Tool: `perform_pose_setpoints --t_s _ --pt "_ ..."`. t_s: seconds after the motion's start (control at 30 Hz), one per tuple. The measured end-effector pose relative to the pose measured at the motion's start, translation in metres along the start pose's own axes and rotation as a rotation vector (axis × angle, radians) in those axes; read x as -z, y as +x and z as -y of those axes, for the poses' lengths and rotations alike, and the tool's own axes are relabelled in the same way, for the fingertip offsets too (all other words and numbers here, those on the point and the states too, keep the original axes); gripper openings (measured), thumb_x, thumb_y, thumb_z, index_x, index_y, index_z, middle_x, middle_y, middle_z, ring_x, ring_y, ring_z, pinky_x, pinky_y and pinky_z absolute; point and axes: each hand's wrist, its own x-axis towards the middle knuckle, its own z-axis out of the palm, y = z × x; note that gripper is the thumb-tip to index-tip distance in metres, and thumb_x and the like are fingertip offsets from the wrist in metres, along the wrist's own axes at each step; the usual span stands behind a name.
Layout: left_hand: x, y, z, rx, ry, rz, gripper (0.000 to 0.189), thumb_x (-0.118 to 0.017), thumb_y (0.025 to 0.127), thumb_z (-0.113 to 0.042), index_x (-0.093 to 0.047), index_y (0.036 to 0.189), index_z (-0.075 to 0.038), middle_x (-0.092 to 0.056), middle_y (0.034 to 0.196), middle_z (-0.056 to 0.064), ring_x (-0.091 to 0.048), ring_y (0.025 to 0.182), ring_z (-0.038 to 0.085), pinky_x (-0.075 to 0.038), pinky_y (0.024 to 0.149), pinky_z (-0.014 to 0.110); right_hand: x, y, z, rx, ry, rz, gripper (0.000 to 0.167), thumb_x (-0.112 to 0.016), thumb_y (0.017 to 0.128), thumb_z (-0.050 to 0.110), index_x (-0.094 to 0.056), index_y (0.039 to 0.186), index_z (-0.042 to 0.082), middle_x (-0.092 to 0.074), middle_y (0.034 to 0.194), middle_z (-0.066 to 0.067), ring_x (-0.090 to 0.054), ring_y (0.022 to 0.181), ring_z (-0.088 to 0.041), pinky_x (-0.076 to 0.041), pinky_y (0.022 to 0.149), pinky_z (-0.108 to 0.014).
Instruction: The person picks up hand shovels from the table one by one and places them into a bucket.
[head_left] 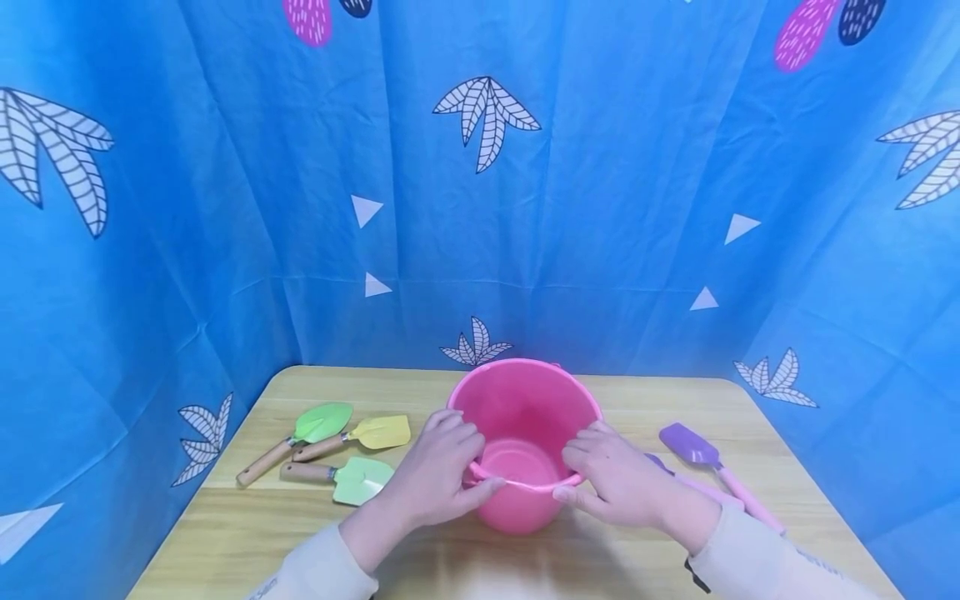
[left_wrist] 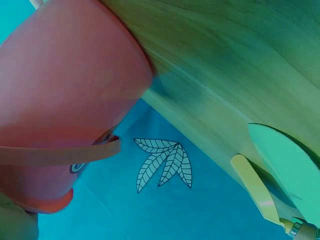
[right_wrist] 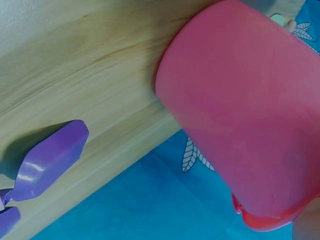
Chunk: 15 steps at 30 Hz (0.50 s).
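Observation:
A pink bucket [head_left: 520,510] stands at the middle of the table, its wide mouth facing up toward me and its inside bare. My left hand [head_left: 447,467] grips the rim on the left, fingers curled over the edge and thumb along the near side. On the right, my right hand [head_left: 618,473] holds the rim the same way. The bucket's handle [left_wrist: 60,155] hangs against the outer wall in the left wrist view. Only the bucket's smooth side [right_wrist: 240,100] and a bit of hand at the rim show in the right wrist view.
Left of the bucket lie a green pointed trowel [head_left: 322,422], a yellow trowel [head_left: 382,432] and a light green square-bladed trowel [head_left: 362,481], all wooden-handled. To the right are a purple scoop [head_left: 688,443] and another beside it, with pink handles. Blue curtains [head_left: 600,208] surround the wooden table [head_left: 360,383].

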Motion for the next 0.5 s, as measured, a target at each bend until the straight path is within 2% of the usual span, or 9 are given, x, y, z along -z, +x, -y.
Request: perform_pose_setpoints --t_s 0.5 --pt "0.0022 -0.0026 -0.0006 -0.026 0.004 0.0 0.034 -0.062 0.09 -0.056 -0.051 0.079 -0.025 -0.044 0.074 -0.016 -0.044 0.083 0.007 -0.035 0.105 0.042 -0.0004 -0.0032 0.0026 0.028 -0.014 -0.027 0.031 -0.058 0.098 0.05 -0.048 0.078 0.028 -0.042 0.077 0.019 -0.041 0.079 -0.004 -0.039 0.082 -0.028"
